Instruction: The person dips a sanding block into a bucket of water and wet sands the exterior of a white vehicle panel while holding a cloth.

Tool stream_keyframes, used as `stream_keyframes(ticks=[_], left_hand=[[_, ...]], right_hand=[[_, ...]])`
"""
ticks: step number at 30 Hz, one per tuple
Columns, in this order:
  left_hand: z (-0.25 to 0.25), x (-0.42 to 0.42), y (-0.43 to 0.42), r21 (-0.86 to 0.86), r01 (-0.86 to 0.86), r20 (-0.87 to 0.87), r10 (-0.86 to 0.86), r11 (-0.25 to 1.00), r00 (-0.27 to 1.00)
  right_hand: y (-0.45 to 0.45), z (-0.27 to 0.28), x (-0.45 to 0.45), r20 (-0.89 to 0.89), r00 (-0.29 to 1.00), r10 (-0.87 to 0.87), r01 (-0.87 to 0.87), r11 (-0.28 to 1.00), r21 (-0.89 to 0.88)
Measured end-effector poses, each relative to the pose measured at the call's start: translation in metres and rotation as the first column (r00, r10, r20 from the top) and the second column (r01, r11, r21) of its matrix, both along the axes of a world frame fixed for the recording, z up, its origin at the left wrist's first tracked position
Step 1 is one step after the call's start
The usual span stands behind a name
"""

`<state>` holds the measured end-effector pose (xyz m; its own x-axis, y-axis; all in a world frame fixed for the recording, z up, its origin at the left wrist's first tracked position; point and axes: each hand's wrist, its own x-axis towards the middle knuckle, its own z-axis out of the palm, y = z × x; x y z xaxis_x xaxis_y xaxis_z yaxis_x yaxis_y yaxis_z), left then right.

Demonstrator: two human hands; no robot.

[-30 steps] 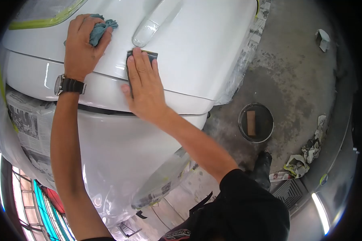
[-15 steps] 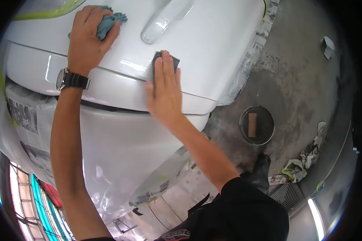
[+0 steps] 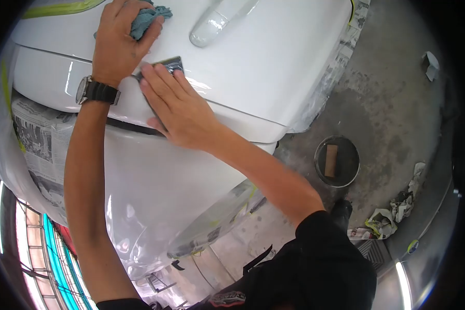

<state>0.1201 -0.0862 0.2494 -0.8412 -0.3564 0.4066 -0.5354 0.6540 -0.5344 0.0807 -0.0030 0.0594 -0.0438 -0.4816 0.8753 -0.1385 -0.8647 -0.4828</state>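
A glossy white car body panel (image 3: 263, 67) fills the upper middle of the view, with a recess or handle shape (image 3: 207, 30) at its top. My left hand (image 3: 120, 46), with a watch on the wrist, holds a crumpled blue-green cloth (image 3: 149, 20) against the panel. Lower and to the right, my right hand (image 3: 178, 106) presses a dark sheet or pad (image 3: 173, 64) flat on the panel beside a seam. Its fingers lie along the pad, whose far end shows past the fingertips.
A round bucket (image 3: 337, 161) with a brown block (image 3: 331, 160) stands on the grey floor at right. Crumpled paper (image 3: 381, 223) lies beyond it. Newspaper and plastic masking (image 3: 33, 137) cover the left side. A white scrap (image 3: 430, 66) lies at upper right.
Over the last second my right hand and the pad went right, then back left, and are now turned more to the left. My left hand and the cloth sit slightly higher in view.
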Motion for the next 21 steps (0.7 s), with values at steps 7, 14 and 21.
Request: stream_keyframes(ticks=[7, 14, 21], left_hand=[[0.0, 0.001, 0.0, -0.007, 0.018, 0.021, -0.018, 1.0, 1.0], [0.001, -0.002, -0.002, -0.032, 0.027, 0.042, -0.025, 0.999, 0.999], [0.001, 0.002, -0.001, -0.001, -0.036, -0.012, 0.036, 0.999, 0.999]], right_hand=[[0.009, -0.083, -0.009, -0.031, 1.0, 0.007, -0.003, 0.993, 0.116], [0.004, -0.052, -0.016, -0.024, 0.997, 0.069, -0.069, 0.997, 0.029], [-0.004, -0.001, 0.003, 0.112, 0.993, 0.044, -0.036, 0.996, -0.078]])
